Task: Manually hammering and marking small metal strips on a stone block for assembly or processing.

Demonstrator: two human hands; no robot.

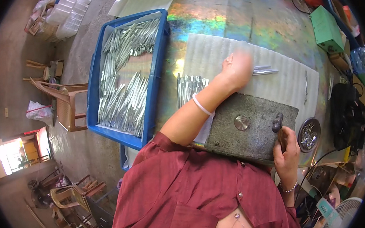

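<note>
Grey stone block (pixel 254 130) is sitting close before you, hammer (pixel 277 123) at its right

Your block's near edge is lying right beside your maroon shirt (pixel 175 187), and a dark bowl (pixel 319 133) of small metal bits is standing just off its right edge. To the left, a blue tray (pixel 154 86) heaped with slim metal pieces (pixel 125 97) is bordering your working side, its rim close to your left forearm. More room is opening beyond the block, where a white foam sheet (pixel 287 86) is stretching between a small bunch of slim pieces (pixel 265 70) and a single piece (pixel 306 87) near its right edge. Another row of pieces (pixel 191 87) is lying between tray and forearm.

Your right hand (pixel 286 151) is gripping the hammer by its handle, fingers curled round; the dark head is standing over the block, apart from a round metal disc (pixel 242 122). Your left hand (pixel 239 66) is blurring over the foam, just beside the small bunch; you cannot tell how far it is opening or whether it is holding anything.
</note>
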